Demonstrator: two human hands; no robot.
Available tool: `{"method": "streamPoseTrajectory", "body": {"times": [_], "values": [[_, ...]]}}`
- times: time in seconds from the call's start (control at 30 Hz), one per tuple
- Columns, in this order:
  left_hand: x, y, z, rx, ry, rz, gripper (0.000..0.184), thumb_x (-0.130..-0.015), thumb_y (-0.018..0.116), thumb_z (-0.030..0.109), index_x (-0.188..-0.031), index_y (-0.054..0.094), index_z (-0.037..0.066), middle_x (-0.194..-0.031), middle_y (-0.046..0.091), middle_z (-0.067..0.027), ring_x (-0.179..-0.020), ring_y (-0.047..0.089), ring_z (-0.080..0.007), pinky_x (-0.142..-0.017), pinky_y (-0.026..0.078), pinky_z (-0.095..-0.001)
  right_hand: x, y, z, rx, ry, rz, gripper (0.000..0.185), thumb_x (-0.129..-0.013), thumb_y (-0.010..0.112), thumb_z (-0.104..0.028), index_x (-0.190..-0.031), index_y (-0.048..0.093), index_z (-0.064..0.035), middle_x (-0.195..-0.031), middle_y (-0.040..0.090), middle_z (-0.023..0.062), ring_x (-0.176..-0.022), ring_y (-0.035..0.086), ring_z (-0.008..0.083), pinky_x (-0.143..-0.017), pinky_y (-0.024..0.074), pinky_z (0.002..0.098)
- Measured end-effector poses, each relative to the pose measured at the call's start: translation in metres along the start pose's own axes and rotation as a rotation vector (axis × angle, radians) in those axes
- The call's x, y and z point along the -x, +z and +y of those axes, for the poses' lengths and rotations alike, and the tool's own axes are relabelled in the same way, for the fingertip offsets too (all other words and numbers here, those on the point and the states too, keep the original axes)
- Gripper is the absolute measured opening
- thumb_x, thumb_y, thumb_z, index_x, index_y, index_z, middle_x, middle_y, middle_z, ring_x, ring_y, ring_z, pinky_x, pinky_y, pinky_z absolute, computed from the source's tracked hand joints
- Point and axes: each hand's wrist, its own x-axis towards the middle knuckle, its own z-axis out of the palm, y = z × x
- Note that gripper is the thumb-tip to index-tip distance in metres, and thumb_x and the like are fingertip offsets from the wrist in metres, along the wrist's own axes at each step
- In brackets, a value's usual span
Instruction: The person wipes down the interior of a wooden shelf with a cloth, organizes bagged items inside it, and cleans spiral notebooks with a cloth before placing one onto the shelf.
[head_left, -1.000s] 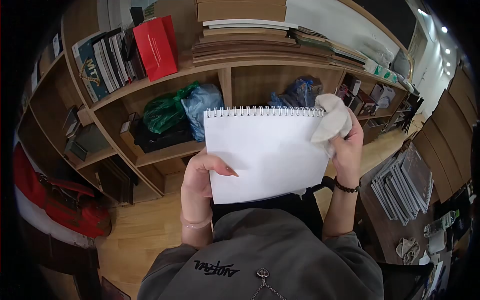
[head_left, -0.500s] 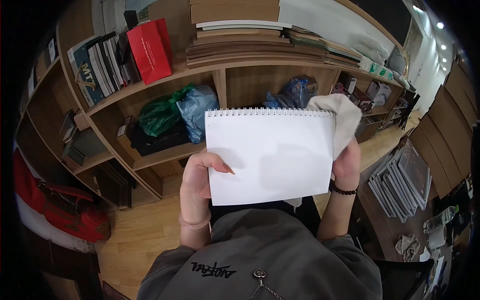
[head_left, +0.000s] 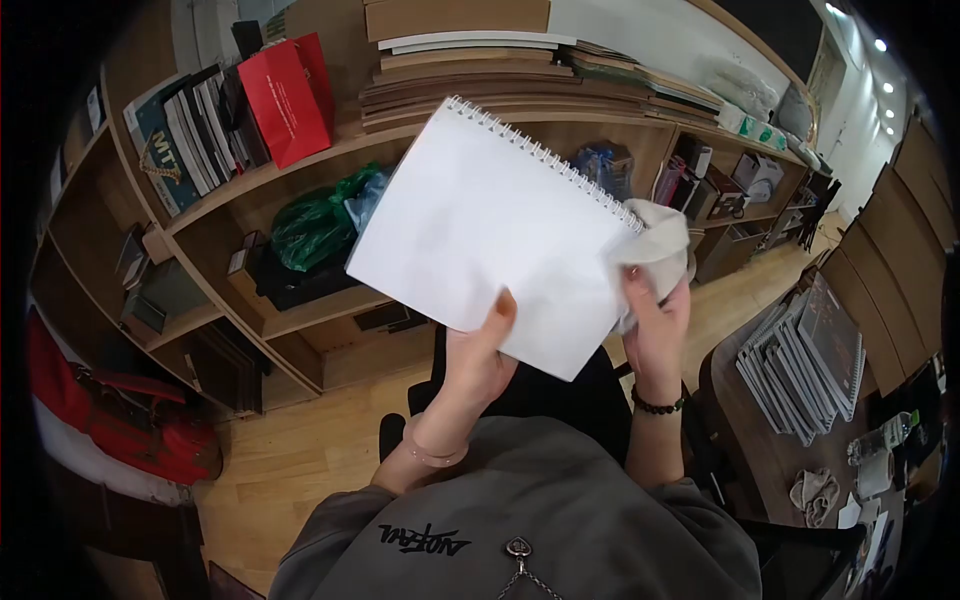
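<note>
A white spiral-bound notebook [head_left: 490, 230] is held up before me, tilted so its wire binding slopes down to the right. My left hand [head_left: 480, 355] grips its lower edge, thumb on the blank white face and the other fingers hidden behind. A pale cloth [head_left: 655, 240] is bunched in my right hand [head_left: 655, 320], at the notebook's right corner by the end of the binding. My right thumb presses on the cloth; whether the cloth touches the notebook is hard to tell.
Several spiral notebooks [head_left: 800, 360] are stacked on a dark table [head_left: 735, 400] at right, near a plastic bottle [head_left: 885, 440] and a crumpled cloth [head_left: 815, 495]. Wooden shelves [head_left: 350, 130] ahead hold a red paper bag [head_left: 288, 100], books, boards and a green plastic bag [head_left: 315, 230].
The notebook has turned clockwise from level to slanted. My left hand has moved right along with its lower edge, and my right hand with the cloth has come round its right corner.
</note>
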Motion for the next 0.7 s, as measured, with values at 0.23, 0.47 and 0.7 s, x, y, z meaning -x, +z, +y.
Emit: {"method": "streamPoseTrajectory", "body": {"times": [0.23,0.47,0.7], "values": [[-0.013,-0.008,0.034,-0.141,-0.041,0.063,0.044,-0.081,0.061,0.005,-0.121,0.043,0.002,-0.119,0.049,-0.0101,-0.108,0.048,-0.0179,-0.09,0.041,-0.0326,-0.004,-0.017,-0.011,0.285,0.042,-0.208,0.038,-0.085,0.058,-0.013,-0.117,0.045,0.0021,-0.108,0.054,0.0056,-0.095,0.052,0.0128,-0.083,0.0422,0.027],[-0.009,-0.011,0.049,-0.341,0.018,0.022,0.041,-0.079,0.063,0.002,-0.116,0.048,0.0,-0.108,0.056,-0.0084,-0.098,0.053,-0.0164,-0.085,0.044,-0.0298,0.012,-0.002,-0.027,0.678,-0.136,-0.346,0.036,-0.086,0.057,-0.022,-0.111,0.05,0.0026,-0.097,0.057,0.0048,-0.085,0.055,0.012,-0.079,0.0426,0.024],[-0.011,0.001,0.059,-0.389,0.016,0.041,0.038,-0.076,0.066,0.002,-0.111,0.052,-0.001,-0.102,0.058,-0.0076,-0.093,0.055,-0.0144,-0.081,0.044,-0.0278,-0.02,-0.002,-0.038,0.34,-0.097,0.221,0.035,-0.09,0.051,-0.025,-0.113,0.05,0.001,-0.092,0.06,0.0071,-0.076,0.055,0.0109,-0.07,0.0425,0.019]]}}
